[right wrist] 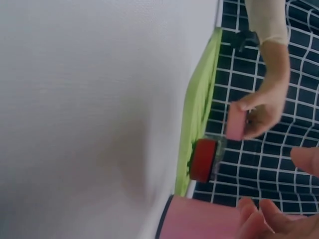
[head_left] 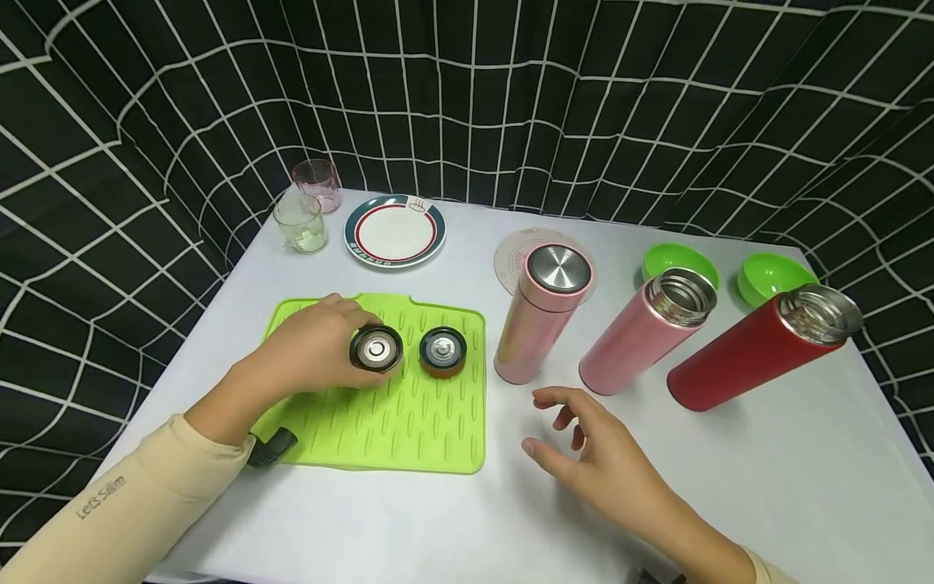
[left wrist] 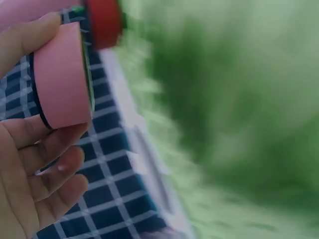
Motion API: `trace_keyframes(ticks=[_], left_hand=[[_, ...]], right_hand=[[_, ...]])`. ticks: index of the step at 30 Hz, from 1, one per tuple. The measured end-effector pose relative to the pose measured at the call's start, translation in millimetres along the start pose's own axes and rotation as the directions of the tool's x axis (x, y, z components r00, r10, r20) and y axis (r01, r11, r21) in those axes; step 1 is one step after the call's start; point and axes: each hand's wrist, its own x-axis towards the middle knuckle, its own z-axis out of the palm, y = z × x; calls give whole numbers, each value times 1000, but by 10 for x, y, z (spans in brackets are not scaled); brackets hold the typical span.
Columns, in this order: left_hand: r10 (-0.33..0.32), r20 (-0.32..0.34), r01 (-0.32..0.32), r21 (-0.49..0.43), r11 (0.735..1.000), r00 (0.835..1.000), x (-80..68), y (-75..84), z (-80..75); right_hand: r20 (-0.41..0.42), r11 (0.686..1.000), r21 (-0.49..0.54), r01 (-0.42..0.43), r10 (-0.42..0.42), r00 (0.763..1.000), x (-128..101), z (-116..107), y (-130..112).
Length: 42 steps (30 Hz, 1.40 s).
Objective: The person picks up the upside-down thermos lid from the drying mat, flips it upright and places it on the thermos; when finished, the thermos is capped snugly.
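Between thumb and fingers, my left hand (head_left: 314,345) pinches a pink bottle lid (left wrist: 62,79), its black-rimmed underside turned up in the head view. The lid hangs over a lime-green ridged mat (head_left: 409,442). Just right of it, a red bottle lid (right wrist: 203,160) rests upside down on that mat. My right hand (head_left: 594,454) hovers with nothing in its loosely bent fingers, nearest to a pink bottle (head_left: 536,328) with its steel-topped lid on. Farther right stand a lidless pink bottle (head_left: 631,341) and a lidless red bottle (head_left: 747,353), their steel necks showing.
Behind the mat are a white plate with a green rim (head_left: 394,231), a clear glass (head_left: 301,223) and a pinkish glass (head_left: 317,182). A round pale mat (head_left: 511,255) and two green bowls (head_left: 769,276) lie behind the bottles. Black grid cloth (head_left: 467,97) encloses the table.
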Motion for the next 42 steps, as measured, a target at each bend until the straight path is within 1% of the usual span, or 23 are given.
trace_keyframes(ticks=[3, 6, 9, 13, 15, 18, 22, 23, 25, 27, 28, 29, 30, 31, 32, 33, 34, 36, 37, 38, 39, 41, 42], left_hand=[[91, -22, -90, 8, 996, 996, -50, 240, -95], [214, -32, -213, 17, 977, 976, -83, 516, -151], [331, -27, -330, 46, 943, 943, -84, 787, -140], [466, -16, -463, 83, 882, 885, -36, 1089, -75], [513, -17, -508, 104, 855, 858, -1, 1206, -58], [547, -17, -540, 136, 831, 837, 41, 1316, -58], [552, -30, -543, 142, 828, 834, 47, 1370, -64], [550, -32, -541, 135, 830, 835, 39, 1374, -67], [534, -42, -528, 103, 843, 845, 18, 1370, -79], [504, -63, -502, 51, 863, 861, -7, 1357, -100], [479, -77, -479, 19, 877, 874, -20, 1345, -113], [449, -92, -452, -21, 892, 889, -34, 1334, -128], [417, -104, -425, -72, 902, 903, -47, 1322, -144], [380, -114, -394, -133, 910, 918, -60, 1312, -157], [341, -123, -359, -193, 913, 932, -73, 1303, -167], [300, -127, -324, -256, 911, 945, -89, 1297, -176], [263, -128, -291, -320, 901, 956, -104, 1293, -181], [209, -131, -245, -443, 862, 969, -123, 1293, -179], [191, -139, -235, -491, 839, 972, -126, 1297, -170], [182, -150, -235, -527, 817, 972, -123, 1304, -159], [181, -162, -242, -558, 794, 970, -117, 1312, -146], [190, -183, -263, -609, 748, 965, -94, 1328, -115], [195, -191, -272, -629, 728, 962, -80, 1335, -102]], right_hand=[[8, 999, 49, 3, -3, 1000, 48, 42, -27], [44, 996, 88, 5, -9, 999, 97, 86, -83], [113, 990, 140, -21, 5, 994, 149, 134, -156], [217, 971, 210, -111, 64, 974, 196, 173, -227], [238, 957, 249, -149, 89, 967, 198, 166, -233], [228, 935, 302, -186, 118, 966, 187, 135, -224], [205, 901, 387, -198, 125, 971, 158, 104, -210], [196, 897, 398, -194, 123, 973, 149, 97, -210], [157, 905, 397, -155, 99, 983, 133, 81, -212], [82, 934, 352, -52, 25, 996, 122, 67, -216], [32, 947, 321, 28, -40, 999, 123, 59, -217], [-29, 955, 270, 123, -119, 992, 129, 52, -221], [-95, 951, 204, 231, -215, 972, 140, 45, -224], [-161, 931, 128, 341, -320, 934, 157, 37, -230], [-221, 892, 43, 450, -431, 875, 180, 28, -236], [-273, 837, -49, 545, -537, 799, 209, 19, -246], [-311, 777, -144, 613, -624, 717, 237, 8, -259], [-352, 651, -312, 692, -756, 553, 294, -17, -283], [-360, 595, -369, 714, -800, 480, 320, -31, -295], [-365, 546, -414, 728, -832, 417, 343, -43, -304], [-369, 510, -448, 734, -853, 368, 359, -52, -312], [-377, 459, -489, 742, -878, 295, 379, -63, -319], [-386, 441, -500, 745, -884, 265, 387, -64, -321]])
